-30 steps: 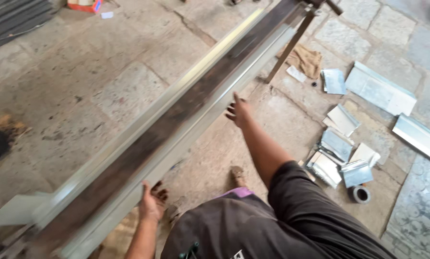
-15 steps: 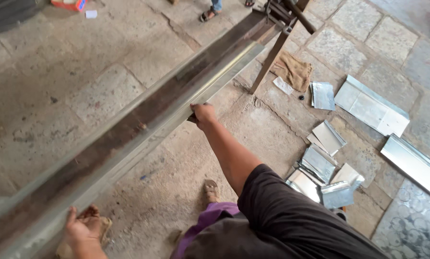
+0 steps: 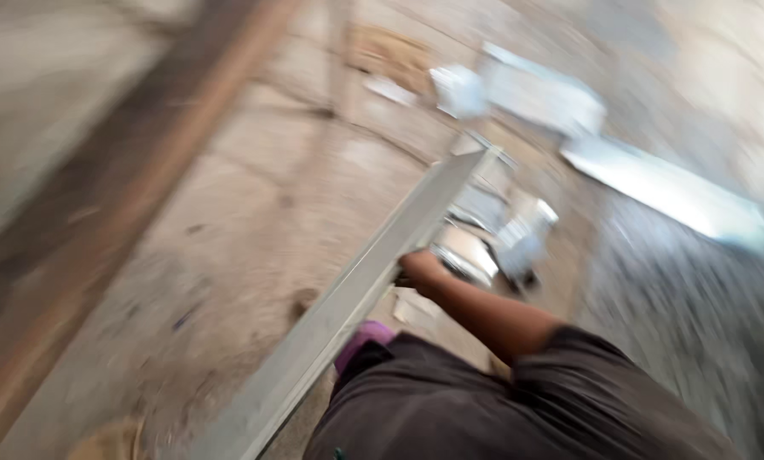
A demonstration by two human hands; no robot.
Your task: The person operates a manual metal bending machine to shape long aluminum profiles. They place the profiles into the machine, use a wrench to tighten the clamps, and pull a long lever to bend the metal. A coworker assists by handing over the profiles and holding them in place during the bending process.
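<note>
One hand is all I can make out, everything's smeared with motion blur. My right hand (image 3: 418, 268) is wrapped around the edge of a long pale metal strip (image 3: 365, 290), roughly at its middle, fingers curled closed on it as far as the blur lets me judge. That strip runs diagonally from the bottom edge of the view up toward the centre, with its far end up near a cluster of shiny metal offcuts (image 3: 501, 234) lying on the stone floor (image 3: 254, 196). My left hand isn't anywhere in view, so no clue what it's doing. Off to the left there's a long dark rusty bar (image 3: 135, 170), running on much the same slant as the strip but well apart from it, with bare paving between the two. Further right, a big bright sheet-metal piece (image 3: 671, 200) lies flat on the ground, and another pale folded sheet (image 3: 539, 94) sits beyond the offcuts. A brownish rag or scrap (image 3: 390, 51) is at the top, too blurry to say which.
</note>
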